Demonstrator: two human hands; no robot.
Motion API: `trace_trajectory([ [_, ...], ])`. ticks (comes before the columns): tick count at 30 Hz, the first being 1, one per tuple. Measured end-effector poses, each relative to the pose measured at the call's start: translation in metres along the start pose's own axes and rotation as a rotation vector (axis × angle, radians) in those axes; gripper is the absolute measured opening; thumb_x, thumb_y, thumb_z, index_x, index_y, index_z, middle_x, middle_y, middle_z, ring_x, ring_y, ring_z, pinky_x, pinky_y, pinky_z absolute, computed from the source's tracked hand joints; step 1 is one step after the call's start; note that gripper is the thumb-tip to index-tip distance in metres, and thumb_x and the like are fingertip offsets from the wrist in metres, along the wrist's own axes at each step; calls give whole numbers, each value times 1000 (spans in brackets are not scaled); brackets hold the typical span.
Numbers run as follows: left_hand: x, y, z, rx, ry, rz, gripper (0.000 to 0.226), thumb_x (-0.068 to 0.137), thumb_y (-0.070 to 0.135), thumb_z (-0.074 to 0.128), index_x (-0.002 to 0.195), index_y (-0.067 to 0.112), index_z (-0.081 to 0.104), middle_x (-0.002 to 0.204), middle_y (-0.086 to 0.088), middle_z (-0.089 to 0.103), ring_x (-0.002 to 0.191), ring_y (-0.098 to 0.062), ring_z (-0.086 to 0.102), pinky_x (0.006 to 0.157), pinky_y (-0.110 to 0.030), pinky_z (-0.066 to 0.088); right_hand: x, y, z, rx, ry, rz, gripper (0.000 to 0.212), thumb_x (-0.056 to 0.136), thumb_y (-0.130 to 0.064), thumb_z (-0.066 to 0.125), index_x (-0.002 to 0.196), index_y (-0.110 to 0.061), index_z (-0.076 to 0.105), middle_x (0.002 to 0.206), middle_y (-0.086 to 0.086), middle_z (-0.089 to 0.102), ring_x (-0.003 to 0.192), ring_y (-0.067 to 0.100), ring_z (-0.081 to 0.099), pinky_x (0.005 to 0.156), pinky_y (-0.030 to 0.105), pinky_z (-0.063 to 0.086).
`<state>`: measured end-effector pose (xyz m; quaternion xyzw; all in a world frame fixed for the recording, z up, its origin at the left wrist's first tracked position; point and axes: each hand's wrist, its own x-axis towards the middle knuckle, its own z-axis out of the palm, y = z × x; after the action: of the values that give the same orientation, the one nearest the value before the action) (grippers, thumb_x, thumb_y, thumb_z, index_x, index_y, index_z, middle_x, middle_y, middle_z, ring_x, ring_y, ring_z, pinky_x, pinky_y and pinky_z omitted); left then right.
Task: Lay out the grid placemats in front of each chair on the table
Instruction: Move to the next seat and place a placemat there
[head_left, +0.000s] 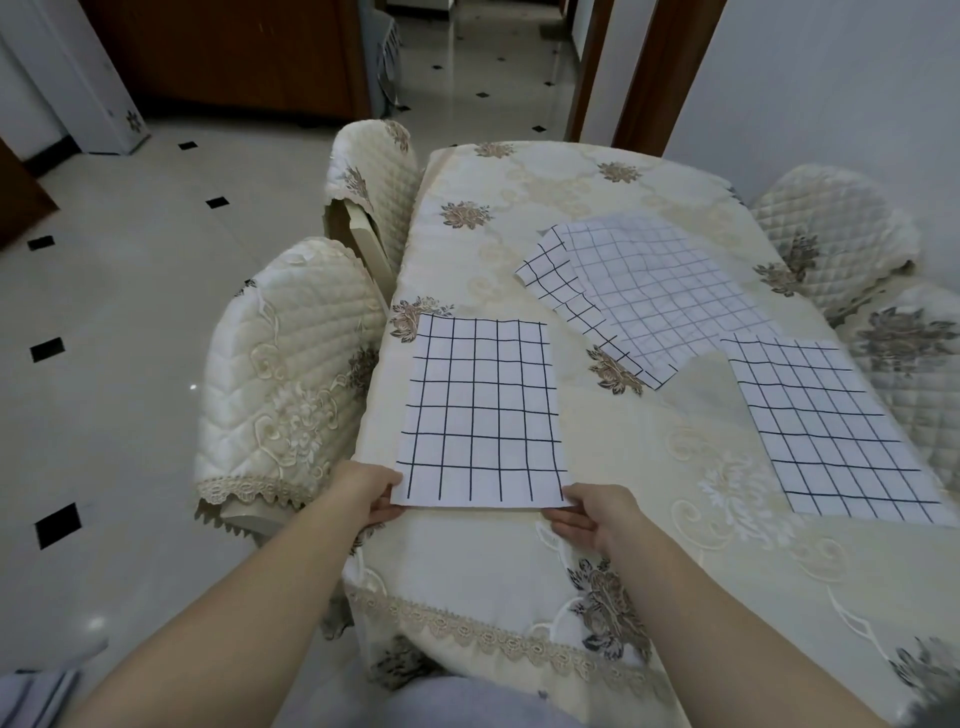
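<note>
A white placemat with a black grid (480, 410) lies flat on the table's left side, beside the near left chair (283, 374). My left hand (371, 493) pinches its near left corner, and my right hand (589, 517) holds its near right corner. A second grid placemat (826, 421) lies flat on the right side by the near right chair (914, 364). A loose pile of more grid placemats (644, 291) rests askew in the middle of the table.
The table wears a cream floral cloth (597, 457) with a lace hem. Padded chairs stand at the far left (374, 182) and far right (831, 228). Glossy tiled floor (130, 312) spreads to the left; a white wall runs along the right.
</note>
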<state>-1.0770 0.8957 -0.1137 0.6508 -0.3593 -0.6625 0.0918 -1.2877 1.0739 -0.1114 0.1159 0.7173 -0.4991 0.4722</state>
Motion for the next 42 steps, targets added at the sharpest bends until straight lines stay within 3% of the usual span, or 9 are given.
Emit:
trace_trajectory([
  [3,1,-2,-4,29,-4,11,9,88,-1,62,83,1,54,74,-15,61,62,-24,59,42,-32,54,0,1,0,-82,7,4,11,88,1,54,79,4,57,68,21,66,43,24,65,41,30,54],
  [8,14,12,-19,325,-1,66,34,93,15,51,62,1,53,46,-10,56,37,-18,52,37,-18,42,0,-12,-7,-371,50,-90,27,88,-13,57,63,-2,53,48,14,58,35,22,56,40,25,46],
  [12,10,30,-12,906,280,469,21,86,23,59,87,6,70,87,-9,70,78,-24,64,66,-28,50,8,-30,2,-923,231,-444,29,88,-22,56,65,-5,52,59,6,52,55,23,51,53,30,43],
  [17,4,20,41,1101,155,777,29,89,24,53,113,9,61,118,-7,59,110,-26,55,87,-33,44,9,-26,60,-1157,107,-796,31,90,-19,48,116,-9,61,120,11,57,111,28,51,83,32,42],
  [23,24,-10,77,1439,35,911,59,97,23,37,152,11,17,161,-7,11,149,-26,4,120,-37,11,20,2,100,-1430,-71,-906,66,91,-27,50,150,-17,24,161,4,11,149,24,8,119,38,15],
  [29,30,-22,52,1486,97,783,100,68,76,-3,154,24,-3,162,-5,-11,148,-29,-11,119,-42,1,34,9,66,-1401,77,-811,65,98,-49,33,154,-26,10,163,-1,0,150,18,-1,120,36,4],
  [31,31,-21,45,1445,112,756,102,72,80,10,154,21,-3,161,-8,-11,148,-28,-11,119,-42,1,36,11,54,-1369,132,-780,68,97,-54,31,154,-26,8,163,-2,-2,149,18,-2,121,34,2],
  [34,29,-14,45,1353,128,740,85,90,62,41,154,15,8,162,-10,-1,149,-25,-6,119,-41,2,39,6,53,-1313,198,-780,65,98,-49,34,153,-18,19,161,5,12,148,22,7,121,34,7],
  [42,53,54,81,1134,178,912,61,95,33,51,148,11,30,158,-13,20,147,-27,15,118,-40,18,62,-60,99,-1264,139,-940,58,98,-36,43,149,-14,30,157,13,22,146,29,14,119,37,11],
])
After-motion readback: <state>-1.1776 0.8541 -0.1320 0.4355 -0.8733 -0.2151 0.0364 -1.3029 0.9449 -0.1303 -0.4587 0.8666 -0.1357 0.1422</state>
